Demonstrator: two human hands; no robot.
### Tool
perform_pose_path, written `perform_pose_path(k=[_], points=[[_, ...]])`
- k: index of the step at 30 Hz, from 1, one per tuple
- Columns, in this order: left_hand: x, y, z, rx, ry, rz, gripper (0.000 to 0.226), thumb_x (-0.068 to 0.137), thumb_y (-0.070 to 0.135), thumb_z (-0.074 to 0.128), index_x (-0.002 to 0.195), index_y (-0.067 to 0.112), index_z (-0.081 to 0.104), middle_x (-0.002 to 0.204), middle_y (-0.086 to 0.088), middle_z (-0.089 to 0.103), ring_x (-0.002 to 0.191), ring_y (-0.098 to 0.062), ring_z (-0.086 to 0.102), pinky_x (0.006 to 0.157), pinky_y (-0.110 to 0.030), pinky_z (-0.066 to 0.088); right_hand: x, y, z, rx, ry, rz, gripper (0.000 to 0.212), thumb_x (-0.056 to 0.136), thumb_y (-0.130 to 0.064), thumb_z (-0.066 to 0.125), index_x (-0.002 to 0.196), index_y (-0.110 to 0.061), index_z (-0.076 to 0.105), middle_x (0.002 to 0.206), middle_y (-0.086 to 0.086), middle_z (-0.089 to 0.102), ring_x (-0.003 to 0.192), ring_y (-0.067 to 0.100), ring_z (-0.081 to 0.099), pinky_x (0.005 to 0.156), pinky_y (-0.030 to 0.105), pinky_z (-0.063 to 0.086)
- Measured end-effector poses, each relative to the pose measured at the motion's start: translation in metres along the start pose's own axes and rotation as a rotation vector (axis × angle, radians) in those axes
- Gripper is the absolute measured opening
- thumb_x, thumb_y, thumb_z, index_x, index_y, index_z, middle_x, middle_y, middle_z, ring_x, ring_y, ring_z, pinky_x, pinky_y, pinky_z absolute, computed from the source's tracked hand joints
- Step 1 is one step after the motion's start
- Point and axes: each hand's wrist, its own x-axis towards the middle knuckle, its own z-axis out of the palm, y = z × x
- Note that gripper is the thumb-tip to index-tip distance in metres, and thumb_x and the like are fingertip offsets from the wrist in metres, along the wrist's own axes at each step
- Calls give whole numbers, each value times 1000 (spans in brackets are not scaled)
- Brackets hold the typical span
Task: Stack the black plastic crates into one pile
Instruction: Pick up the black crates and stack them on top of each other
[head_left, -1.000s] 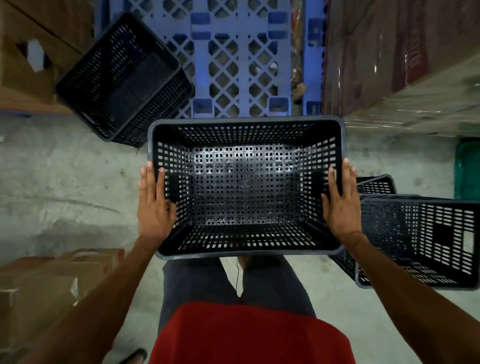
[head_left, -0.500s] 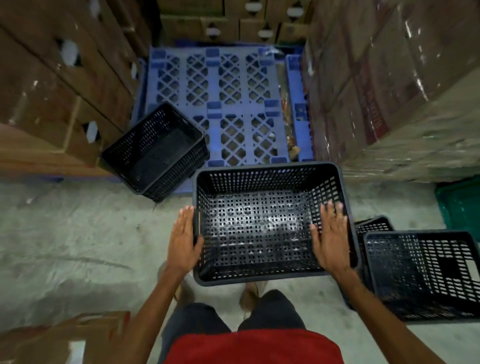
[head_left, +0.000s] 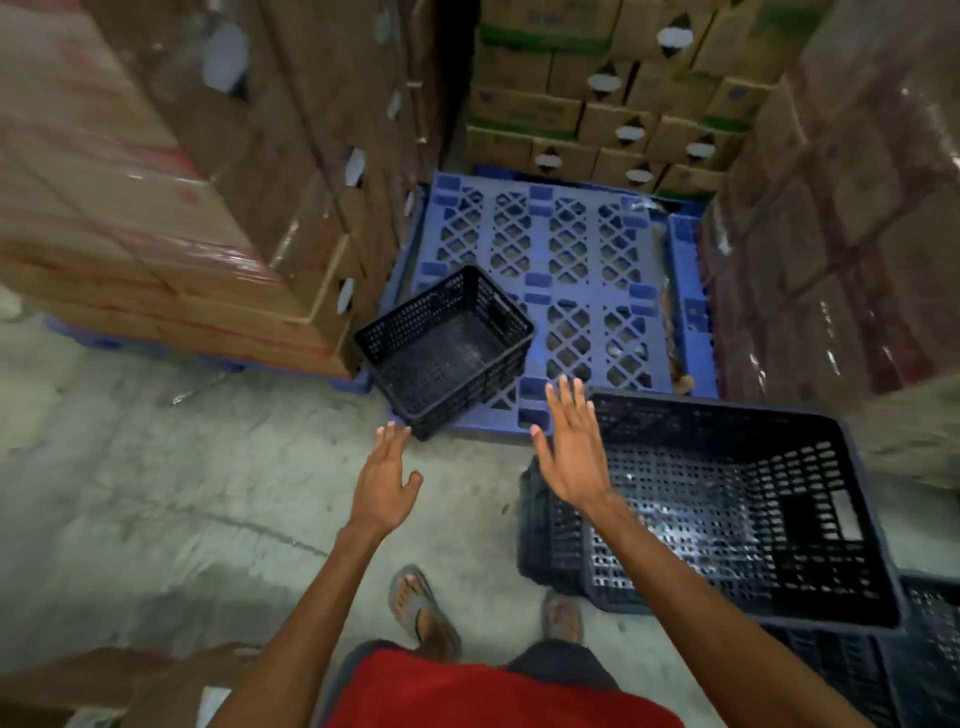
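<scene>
A large black perforated crate (head_left: 727, 519) sits on top of other black crates at the lower right, forming a pile; a lower crate's wall (head_left: 550, 540) shows beneath it. A second small pile of black crates (head_left: 447, 353) rests tilted on the corner of the blue pallet, ahead of me. My left hand (head_left: 384, 483) is open in the air over the floor, just short of that far pile. My right hand (head_left: 571, 447) is open too, fingers spread, above the near pile's left rim, holding nothing.
A blue plastic pallet (head_left: 571, 270) lies on the concrete floor between tall stacks of wrapped cardboard boxes, one on the left (head_left: 156, 208) and one on the right (head_left: 841, 234), with more at the back. My sandalled feet (head_left: 426, 608) stand on the floor. A carton (head_left: 104, 686) sits at the lower left.
Both hands have let go of the crate they held; it now sits on the pile at the right. The hands are lifted, open, and the view has swung up and left.
</scene>
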Motion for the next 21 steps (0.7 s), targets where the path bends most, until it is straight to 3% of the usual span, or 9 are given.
perform_pose_path(k=[6, 9, 14, 21], points=[[18, -45, -52, -95, 111, -133, 66, 91, 17, 59, 151, 8, 32, 160, -15, 28, 151, -27, 20, 120, -32, 18, 56, -53, 33, 45, -51, -90, 79, 95, -65, 5, 158, -19, 10, 167, 2, -2, 153, 18, -11, 124, 45, 8], [37, -57, -53, -137, 123, -186, 66, 92, 18, 59, 151, 9, 32, 160, -14, 29, 150, -27, 23, 120, -31, 19, 79, -56, 41, 42, -59, -89, 84, 91, -70, 3, 158, -20, 8, 166, 2, -3, 153, 17, -12, 125, 42, 7], [86, -70, -39, -198, 74, -253, 65, 91, 16, 61, 150, 8, 35, 157, -15, 35, 147, -28, 31, 119, -34, 24, 131, -47, 55, 46, -103, -13, 67, 102, -46, 34, 158, -17, 10, 167, 4, 0, 153, 20, -8, 123, 47, 14], [192, -88, -1, -227, -20, -424, 65, 91, 13, 62, 150, 7, 35, 155, -17, 38, 143, -32, 37, 119, -38, 27, 254, 0, 96, 110, -155, 114, 68, 102, -34, 46, 157, -12, 12, 166, 9, 3, 153, 26, -3, 122, 49, 18]])
